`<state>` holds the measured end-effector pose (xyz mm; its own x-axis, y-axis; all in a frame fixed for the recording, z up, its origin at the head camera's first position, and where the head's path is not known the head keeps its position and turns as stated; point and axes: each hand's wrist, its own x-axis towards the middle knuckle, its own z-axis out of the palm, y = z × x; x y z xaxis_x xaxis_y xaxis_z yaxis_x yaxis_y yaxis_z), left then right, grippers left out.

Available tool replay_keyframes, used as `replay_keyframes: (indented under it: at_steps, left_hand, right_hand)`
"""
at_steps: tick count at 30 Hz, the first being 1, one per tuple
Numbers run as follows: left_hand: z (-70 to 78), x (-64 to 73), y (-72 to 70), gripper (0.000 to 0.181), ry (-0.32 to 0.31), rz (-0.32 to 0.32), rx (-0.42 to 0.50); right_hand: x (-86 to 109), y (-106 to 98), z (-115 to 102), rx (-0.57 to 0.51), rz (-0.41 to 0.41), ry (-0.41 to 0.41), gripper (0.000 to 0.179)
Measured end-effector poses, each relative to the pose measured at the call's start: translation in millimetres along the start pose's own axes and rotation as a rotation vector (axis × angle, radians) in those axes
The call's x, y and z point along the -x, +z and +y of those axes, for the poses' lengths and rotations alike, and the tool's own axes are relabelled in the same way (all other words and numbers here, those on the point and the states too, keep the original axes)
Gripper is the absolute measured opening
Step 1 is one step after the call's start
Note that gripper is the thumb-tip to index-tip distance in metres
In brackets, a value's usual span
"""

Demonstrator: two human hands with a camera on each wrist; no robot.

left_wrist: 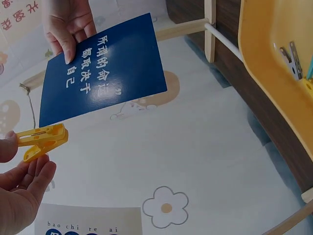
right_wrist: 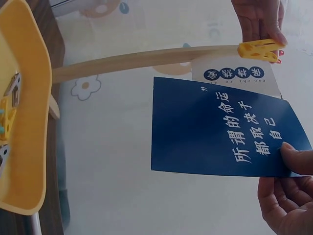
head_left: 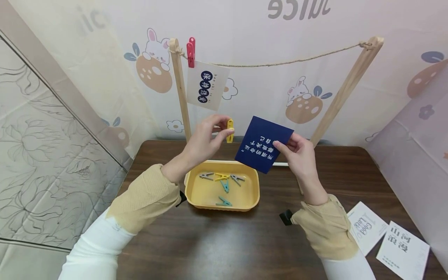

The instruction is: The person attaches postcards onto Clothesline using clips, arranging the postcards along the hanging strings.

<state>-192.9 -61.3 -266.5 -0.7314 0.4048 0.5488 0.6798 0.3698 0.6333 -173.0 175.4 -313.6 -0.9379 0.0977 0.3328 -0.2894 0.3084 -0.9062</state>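
Note:
My left hand (head_left: 207, 137) pinches a yellow clothespin (head_left: 230, 131) between thumb and fingers, left of the card and above the bin. In my right hand (head_left: 297, 155) is a dark blue card (head_left: 263, 144) with white Chinese writing, gripped at one edge with the thumb on its printed face. The left wrist view shows the clothespin (left_wrist: 44, 139) close to a corner of the blue card (left_wrist: 102, 68). Behind the hands, a white card (head_left: 207, 87) with dark round characters hangs from a twine line (head_left: 269, 65) by a red clothespin (head_left: 190, 52).
Two wooden posts (head_left: 341, 91) hold the line at both ends. A yellow bin (head_left: 257, 190) on the dark wooden table (head_left: 217, 241) contains several grey, yellow and teal clothespins (head_left: 224, 186). Two white printed cards (head_left: 402, 249) lie at the right. A patterned curtain (head_left: 252, 93) stands behind.

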Motion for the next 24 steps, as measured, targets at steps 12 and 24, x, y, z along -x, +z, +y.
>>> replay_keyframes:
  at_steps: [12, 24]
  left_hand:
    - [8.6, -22.3, -10.3, 0.020, 0.004, 0.027, -0.022]
    - [17.9, -47.9, -21.5, 0.020, -0.054, 0.054, -0.039]
  right_hand:
    - [-18.0, 13.6, -13.9, -0.054, 0.013, 0.024, 0.030]
    - [-38.6, 20.6, -25.6, -0.084, 0.034, 0.023, 0.028]
